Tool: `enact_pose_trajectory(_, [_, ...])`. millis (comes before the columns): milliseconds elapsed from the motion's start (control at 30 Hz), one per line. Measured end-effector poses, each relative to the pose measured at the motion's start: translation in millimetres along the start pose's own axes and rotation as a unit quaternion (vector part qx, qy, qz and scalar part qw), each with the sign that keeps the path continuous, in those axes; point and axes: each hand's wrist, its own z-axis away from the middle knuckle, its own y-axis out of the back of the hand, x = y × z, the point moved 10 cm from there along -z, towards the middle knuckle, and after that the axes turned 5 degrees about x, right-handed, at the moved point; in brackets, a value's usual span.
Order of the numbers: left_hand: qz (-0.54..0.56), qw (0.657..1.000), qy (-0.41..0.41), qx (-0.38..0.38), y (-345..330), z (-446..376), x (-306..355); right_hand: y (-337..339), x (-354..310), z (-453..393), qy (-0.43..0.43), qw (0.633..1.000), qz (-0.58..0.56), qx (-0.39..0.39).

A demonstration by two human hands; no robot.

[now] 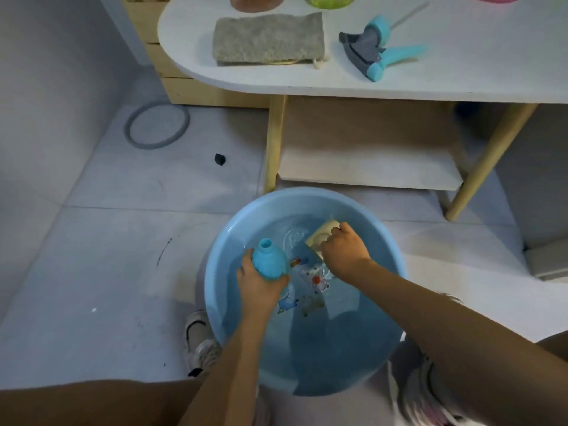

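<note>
Down over the blue basin (307,195) of water: gripping a blue bottle (270,260) in the left hand (259,284), neck up, and squeezing what seems a cream sponge (322,235) in the right hand (344,252), hands apart. Behind, on the white table (461,66), grey cloth (269,38) and spray head (373,50).

The basin (307,196) was pale blue, its bottom printed with cartoon figures in red, white and darker blue (blurred under the water (338,339)). The bottle (269,261) was a brighter turquoise, the sponge (322,233) cream. The bench (445,75) was white with pale wood legs (275,142), the cloth (269,38) speckled grey, the spray head (368,50) slate-grey and turquoise.
</note>
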Motion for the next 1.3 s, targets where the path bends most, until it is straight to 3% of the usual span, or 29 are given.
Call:
enact_pose_trajectory(200, [0.003, 1.000, 0.025, 0.006, -2, -1, -5, -22, -16, -1, 0.009, 0.998, -0.061, -0.026])
enact_pose_trajectory(333, [0.016, 0.999, 0.033, 0.012, -1, -1, -6, -24, 0, 0, -0.044, 0.974, -0.221, -0.008])
enact_pose_trajectory(433, [0.033, 0.999, 0.028, 0.018, 1, -1, -5, -35, 31, 5, -0.152, 0.908, -0.391, -0.006])
enact_pose_trajectory(567, [0.045, 0.998, 0.027, 0.023, 3, -1, -2, -59, 54, 28, -0.286, 0.739, -0.610, -0.002])
enact_pose_trajectory(667, [0.045, 0.998, 0.020, 0.029, 6, -2, 3, -63, 56, 42, -0.322, 0.641, -0.697, 0.023])
enact_pose_trajectory(733, [0.048, 0.998, 0.017, 0.025, 5, -1, 7, -62, 58, 48, -0.330, 0.603, -0.725, 0.045])
enact_pose_trajectory(1000, [0.046, 0.999, -0.023, 0.019, 4, 4, 24, -32, 67, 54, -0.298, 0.557, -0.769, 0.103])
enact_pose_trajectory(1300, [0.053, 0.998, -0.041, -0.003, 1, 9, 30, 1, 89, 61, -0.268, 0.573, -0.761, 0.144])
